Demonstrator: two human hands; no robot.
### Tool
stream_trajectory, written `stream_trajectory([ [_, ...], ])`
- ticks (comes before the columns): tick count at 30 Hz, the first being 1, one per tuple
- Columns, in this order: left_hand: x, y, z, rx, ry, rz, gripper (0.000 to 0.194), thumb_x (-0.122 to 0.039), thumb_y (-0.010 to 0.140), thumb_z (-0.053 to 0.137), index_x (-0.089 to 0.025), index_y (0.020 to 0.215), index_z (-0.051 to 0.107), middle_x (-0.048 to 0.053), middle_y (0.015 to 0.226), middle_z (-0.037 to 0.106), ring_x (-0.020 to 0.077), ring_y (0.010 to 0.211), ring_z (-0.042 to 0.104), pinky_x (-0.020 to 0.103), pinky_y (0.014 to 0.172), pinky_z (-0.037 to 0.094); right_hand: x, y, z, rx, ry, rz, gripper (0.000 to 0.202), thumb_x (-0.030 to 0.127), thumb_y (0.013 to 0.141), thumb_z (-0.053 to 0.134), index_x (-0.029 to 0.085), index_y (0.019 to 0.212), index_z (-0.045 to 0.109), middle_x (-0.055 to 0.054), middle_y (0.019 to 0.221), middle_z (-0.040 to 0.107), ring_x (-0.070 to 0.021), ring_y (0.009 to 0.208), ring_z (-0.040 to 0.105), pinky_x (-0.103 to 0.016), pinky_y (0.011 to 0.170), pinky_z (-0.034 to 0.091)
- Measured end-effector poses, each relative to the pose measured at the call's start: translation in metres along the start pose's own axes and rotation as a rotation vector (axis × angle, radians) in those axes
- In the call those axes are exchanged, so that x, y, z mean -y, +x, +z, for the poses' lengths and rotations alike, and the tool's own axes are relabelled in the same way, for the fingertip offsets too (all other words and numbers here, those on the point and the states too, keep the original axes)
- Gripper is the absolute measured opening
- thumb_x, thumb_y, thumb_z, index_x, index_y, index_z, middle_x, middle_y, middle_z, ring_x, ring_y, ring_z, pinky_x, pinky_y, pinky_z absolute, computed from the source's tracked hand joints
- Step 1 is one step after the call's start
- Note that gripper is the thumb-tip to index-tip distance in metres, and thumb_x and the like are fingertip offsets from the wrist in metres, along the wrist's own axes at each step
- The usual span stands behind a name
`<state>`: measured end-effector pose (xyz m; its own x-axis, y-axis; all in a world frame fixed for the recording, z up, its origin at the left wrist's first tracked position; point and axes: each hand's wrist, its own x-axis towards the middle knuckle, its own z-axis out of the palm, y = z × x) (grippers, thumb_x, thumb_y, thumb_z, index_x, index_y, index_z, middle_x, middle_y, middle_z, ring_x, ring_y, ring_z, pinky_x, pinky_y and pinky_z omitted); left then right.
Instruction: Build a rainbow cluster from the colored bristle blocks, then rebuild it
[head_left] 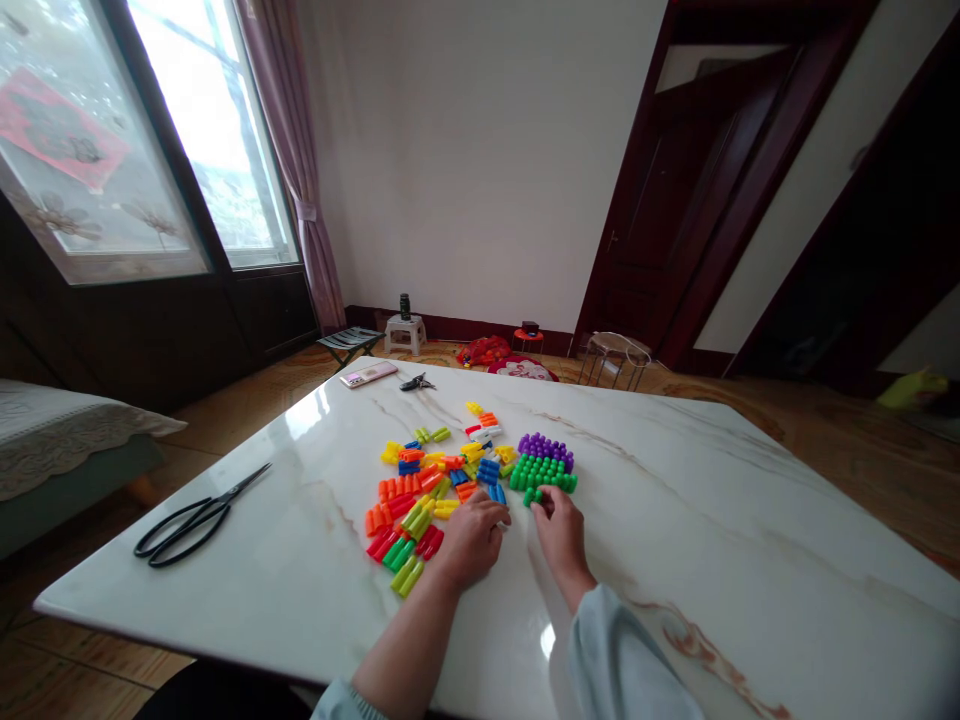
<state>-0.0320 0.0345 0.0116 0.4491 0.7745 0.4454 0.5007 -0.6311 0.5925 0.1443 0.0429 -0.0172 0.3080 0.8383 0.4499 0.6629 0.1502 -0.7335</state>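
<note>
My right hand [562, 532] pinches a small green plastic piece [532, 496] at the near edge of a block of upright green pieces [541, 474]. Behind that block stand purple pieces [546, 448], packed close together. My left hand [474, 540] rests beside the loose pile, its fingers curled and closed; whatever they may hold is hidden. Just beyond it lie blue pieces [496, 493]. The pile spreads to the left, with orange pieces [399, 487], yellow-green pieces [418, 517] and red pieces [430, 542], many joined in short rows.
On the left of the white marbled table [300, 600] lie black-handled scissors [202, 517]. A phone [369, 374] and a small dark tool [417, 382] rest near the far edge. Beyond are a white stool [405, 332], a folding stool [351, 340] and a round stool [615, 350].
</note>
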Motion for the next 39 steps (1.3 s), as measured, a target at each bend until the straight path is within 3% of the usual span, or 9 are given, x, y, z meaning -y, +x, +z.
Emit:
stream_trajectory([
  [5,0.003,0.001,0.001,0.000,0.030,-0.006,0.037,0.001,0.067,0.044,-0.021,0.081,0.070,0.005,0.088,0.070,0.0212,0.091,0.057,0.031,0.080,0.046,0.006,-0.010,-0.005,-0.118,-0.063,-0.013,0.022,0.032,0.084,0.047,0.015,0.092,0.059,-0.011,0.090,0.065,-0.0164,0.068,0.059,-0.028,0.066,0.047],
  [9,0.005,0.001,0.003,-0.024,0.028,-0.003,0.035,0.000,0.068,0.045,-0.021,0.081,0.070,0.005,0.087,0.070,0.0208,0.090,0.057,0.030,0.080,0.045,0.017,-0.016,-0.012,0.019,-0.205,-0.102,0.024,0.028,0.087,0.044,0.019,0.075,0.063,-0.005,0.080,0.066,-0.0158,0.072,0.059,-0.025,0.068,0.042],
  [15,0.005,0.000,0.004,-0.027,0.029,0.005,0.035,0.001,0.068,0.045,-0.020,0.082,0.070,0.004,0.087,0.070,0.0200,0.089,0.056,0.029,0.080,0.045,0.023,-0.017,-0.013,0.101,-0.286,-0.140,0.026,0.024,0.084,0.047,0.021,0.094,0.071,-0.004,0.096,0.071,-0.0153,0.083,0.063,-0.022,0.072,0.041],
  [21,0.007,0.000,0.005,-0.036,0.031,0.006,0.034,0.001,0.067,0.045,-0.019,0.080,0.069,0.004,0.088,0.070,0.0196,0.089,0.056,0.029,0.079,0.045,0.022,-0.015,-0.013,-0.023,-0.268,-0.039,0.026,0.025,0.084,0.046,0.019,0.091,0.070,-0.005,0.102,0.067,-0.0131,0.072,0.061,-0.024,0.066,0.041],
  [25,0.008,0.001,0.005,-0.037,0.036,0.001,0.034,0.001,0.067,0.045,-0.019,0.080,0.069,0.004,0.088,0.070,0.0199,0.089,0.056,0.030,0.080,0.045,0.021,-0.015,-0.012,0.024,-0.302,-0.003,0.026,0.027,0.084,0.049,0.022,0.092,0.072,-0.004,0.115,0.064,-0.0120,0.072,0.061,-0.024,0.064,0.041],
  [31,0.008,0.000,0.006,-0.033,0.038,-0.009,0.033,0.001,0.068,0.046,-0.019,0.080,0.069,0.004,0.087,0.070,0.0198,0.089,0.056,0.030,0.079,0.045,0.024,-0.015,-0.013,0.105,-0.346,-0.079,0.027,0.028,0.085,0.050,0.024,0.101,0.071,-0.002,0.111,0.066,-0.0155,0.088,0.064,-0.023,0.069,0.042],
  [39,0.008,0.000,0.005,-0.038,0.045,-0.013,0.034,0.000,0.069,0.046,-0.020,0.081,0.069,0.004,0.088,0.070,0.0197,0.089,0.055,0.030,0.080,0.045,0.020,-0.015,-0.010,0.141,-0.382,-0.135,0.029,0.028,0.087,0.048,0.025,0.105,0.071,-0.002,0.111,0.067,-0.0154,0.092,0.064,-0.022,0.071,0.043],
])
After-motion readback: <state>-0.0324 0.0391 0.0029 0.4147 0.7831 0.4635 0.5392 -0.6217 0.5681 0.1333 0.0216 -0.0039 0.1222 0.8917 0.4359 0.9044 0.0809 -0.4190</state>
